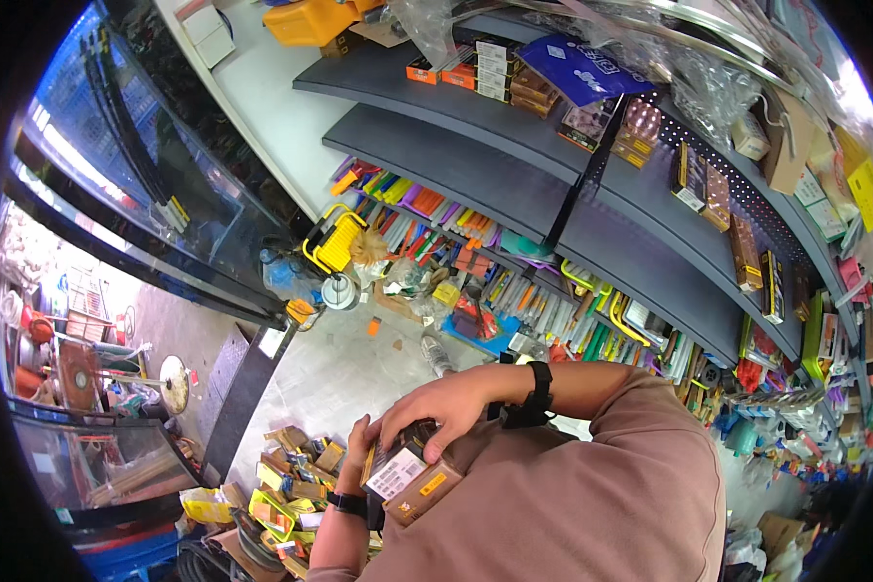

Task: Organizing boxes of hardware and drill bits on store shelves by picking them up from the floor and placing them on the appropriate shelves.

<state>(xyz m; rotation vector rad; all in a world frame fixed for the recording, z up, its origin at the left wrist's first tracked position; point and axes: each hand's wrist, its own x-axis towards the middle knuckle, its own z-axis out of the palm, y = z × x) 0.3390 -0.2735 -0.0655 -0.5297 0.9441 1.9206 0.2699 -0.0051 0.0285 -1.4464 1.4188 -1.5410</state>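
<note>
Small cardboard boxes are held against my chest. My left hand [361,444] supports them from the far left side, its fingers partly hidden behind the boxes. From above, my right hand [436,411] grips them with the fingers spread over the top. One is a black box with a white printed label [399,474]; beside it lies a brown box with a small yellow label [425,495]. Both wrists wear black straps. Whether more boxes lie beneath cannot be told.
Dark metal shelves [451,156] curve across the top and right, with small boxes and bagged goods. A heap of small boxes [313,473] lies on the floor at lower left. A yellow basket [336,244] stands by the glass door [174,145]. Loose packaging litters the floor below the shelves.
</note>
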